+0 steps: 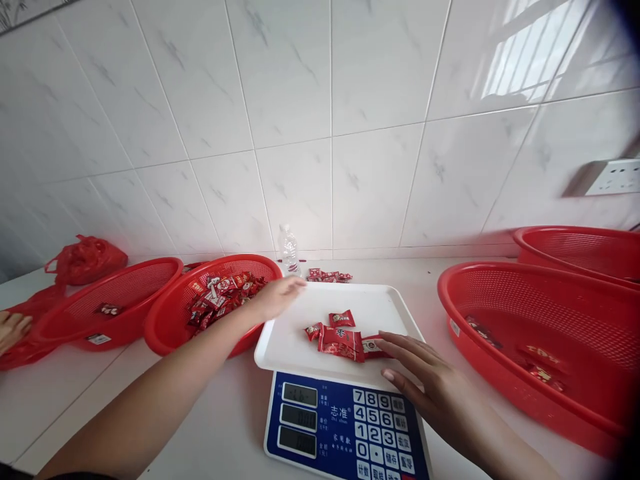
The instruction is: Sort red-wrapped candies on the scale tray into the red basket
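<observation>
A white scale tray (293, 347) sits above a blue keypad panel (345, 427) with dark displays. On the tray lie a larger red packet (341, 342) and a few smaller red packets (341, 319). My left hand (277, 298) is over the tray's far left corner, fingers stretched out, with nothing visible in it. My right hand (417, 363) is spread over the tray's right side. Its fingertips reach a red-and-white packet (371, 347), partly covered by them; I cannot tell whether they press on it.
Left of the scale, a red basket (165, 327) holds many small packets, beside another red basket (55, 327). Red baskets (450, 300) also stand at right. A clear bottle (289, 248) and loose packets (329, 275) lie behind the tray. Another person's hand (14, 330) touches a red bag.
</observation>
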Demonstrator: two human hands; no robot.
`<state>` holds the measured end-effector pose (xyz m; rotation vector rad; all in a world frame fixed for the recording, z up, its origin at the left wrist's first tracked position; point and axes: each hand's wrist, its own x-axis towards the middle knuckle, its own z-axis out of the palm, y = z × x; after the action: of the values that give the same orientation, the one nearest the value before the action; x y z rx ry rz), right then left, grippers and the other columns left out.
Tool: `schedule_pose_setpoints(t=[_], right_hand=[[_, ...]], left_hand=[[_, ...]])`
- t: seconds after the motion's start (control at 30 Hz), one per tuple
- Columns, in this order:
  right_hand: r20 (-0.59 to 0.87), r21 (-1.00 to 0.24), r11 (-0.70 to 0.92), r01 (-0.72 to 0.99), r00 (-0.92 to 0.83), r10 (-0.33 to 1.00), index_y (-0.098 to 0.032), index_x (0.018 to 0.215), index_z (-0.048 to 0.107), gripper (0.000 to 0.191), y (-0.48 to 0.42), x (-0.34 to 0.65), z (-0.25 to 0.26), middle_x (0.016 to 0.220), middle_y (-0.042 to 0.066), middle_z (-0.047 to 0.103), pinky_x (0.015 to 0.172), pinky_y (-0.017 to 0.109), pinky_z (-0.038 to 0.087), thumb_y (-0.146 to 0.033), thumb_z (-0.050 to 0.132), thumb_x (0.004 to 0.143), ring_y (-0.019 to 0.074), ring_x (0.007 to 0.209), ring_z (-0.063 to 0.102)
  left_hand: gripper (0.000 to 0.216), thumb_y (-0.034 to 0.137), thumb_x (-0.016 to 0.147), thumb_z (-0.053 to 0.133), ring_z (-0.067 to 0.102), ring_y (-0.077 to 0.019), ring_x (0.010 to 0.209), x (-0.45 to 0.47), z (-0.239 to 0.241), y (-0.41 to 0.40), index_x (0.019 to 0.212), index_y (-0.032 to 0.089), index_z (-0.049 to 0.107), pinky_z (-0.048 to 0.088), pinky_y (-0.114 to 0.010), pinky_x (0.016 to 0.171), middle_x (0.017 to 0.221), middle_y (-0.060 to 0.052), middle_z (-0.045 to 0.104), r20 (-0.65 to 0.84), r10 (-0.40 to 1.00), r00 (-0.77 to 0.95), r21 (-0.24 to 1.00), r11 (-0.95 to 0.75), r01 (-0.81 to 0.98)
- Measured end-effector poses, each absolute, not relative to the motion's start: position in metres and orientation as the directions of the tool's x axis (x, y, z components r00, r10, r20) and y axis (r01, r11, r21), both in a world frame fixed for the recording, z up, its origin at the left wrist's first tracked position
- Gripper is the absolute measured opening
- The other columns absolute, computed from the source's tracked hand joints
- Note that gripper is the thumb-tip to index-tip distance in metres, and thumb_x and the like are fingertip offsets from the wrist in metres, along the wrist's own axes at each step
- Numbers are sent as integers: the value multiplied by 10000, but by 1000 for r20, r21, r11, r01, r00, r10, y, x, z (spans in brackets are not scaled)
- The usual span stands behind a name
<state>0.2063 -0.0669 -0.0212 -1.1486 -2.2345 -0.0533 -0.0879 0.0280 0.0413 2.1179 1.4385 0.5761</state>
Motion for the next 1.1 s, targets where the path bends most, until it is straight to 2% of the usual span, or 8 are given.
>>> schedule_pose_setpoints(t=[0.17, 0.3, 0.47, 0.53, 0.67, 0.87, 0.97, 1.1], right_hand=[[583, -254, 637, 728, -410, 701, -221, 1155, 629, 341, -64, 209, -25, 1149, 96, 680, 799, 416, 592, -386, 428, 935, 258, 1032, 653], [577, -264, 629, 732, -402, 711, -231, 1145, 638, 333, -64, 209, -27, 1143, 83, 685, 790, 398, 597, -393, 449, 924, 253, 1021, 660], [564, -300, 619, 726, -389, 729, -237, 1154, 635, 333, -64, 209, -25, 1134, 76, 691, 784, 377, 599, -393, 452, 923, 245, 1007, 668], [560, -324, 611, 722, -374, 739, -241, 1144, 641, 328, -64, 209, -24, 1122, 78, 696, 777, 367, 600, -399, 460, 920, 243, 993, 673], [558, -356, 612, 706, -365, 745, -246, 1141, 641, 316, -63, 210, -26, 1119, 82, 696, 783, 362, 595, -393, 475, 916, 243, 994, 671], [556, -373, 605, 704, -353, 752, -232, 1147, 632, 307, -65, 209, -24, 1112, 92, 696, 788, 370, 591, -364, 474, 920, 240, 988, 671], [554, -369, 606, 705, -357, 752, -220, 1142, 633, 302, -68, 208, -19, 1108, 97, 696, 796, 369, 588, -348, 465, 926, 235, 987, 670], [553, -363, 598, 715, -351, 755, -224, 1122, 640, 282, -70, 208, -12, 1098, 96, 698, 797, 383, 585, -337, 473, 924, 237, 979, 672]], left_hand=[[230, 325, 652, 633, 637, -306, 878, -176, 35, 34, 829, 178, 630, 474, -405, 779, 891, -101, 689, -149, 986, 71, 460, 5, 888], [286, 173, 456, 729, 643, -293, 801, -199, 22, 22, 731, 211, 660, 474, -351, 682, 916, -71, 691, -347, 937, 39, 387, 105, 916], [157, 279, 719, 707, 592, -144, 581, -195, 13, 21, 781, 152, 638, 477, -286, 565, 690, -4, 639, -498, 867, 4, 389, 219, 895], [187, 314, 812, 640, 547, -103, 532, -196, 15, 25, 768, 135, 612, 462, -254, 539, 645, 24, 596, -463, 886, -13, 435, 240, 868], [208, 325, 668, 705, 536, -139, 513, -197, 31, 30, 719, 184, 560, 405, -248, 487, 583, 36, 556, -250, 967, -50, 615, 199, 763], [241, 394, 768, 572, 581, -136, 649, -145, 67, 22, 906, 214, 492, 465, -268, 617, 828, -4, 612, -9, 997, 73, 813, -36, 581], [239, 349, 801, 574, 621, -183, 875, -97, 66, 10, 998, 224, 522, 480, -330, 800, 977, -40, 649, 37, 973, 229, 830, -158, 536], [419, 373, 838, 558, 449, -269, 1252, -46, 44, -4, 1224, 227, 482, 348, -449, 1036, 1349, -126, 503, 101, 890, 445, 655, -396, 643]])
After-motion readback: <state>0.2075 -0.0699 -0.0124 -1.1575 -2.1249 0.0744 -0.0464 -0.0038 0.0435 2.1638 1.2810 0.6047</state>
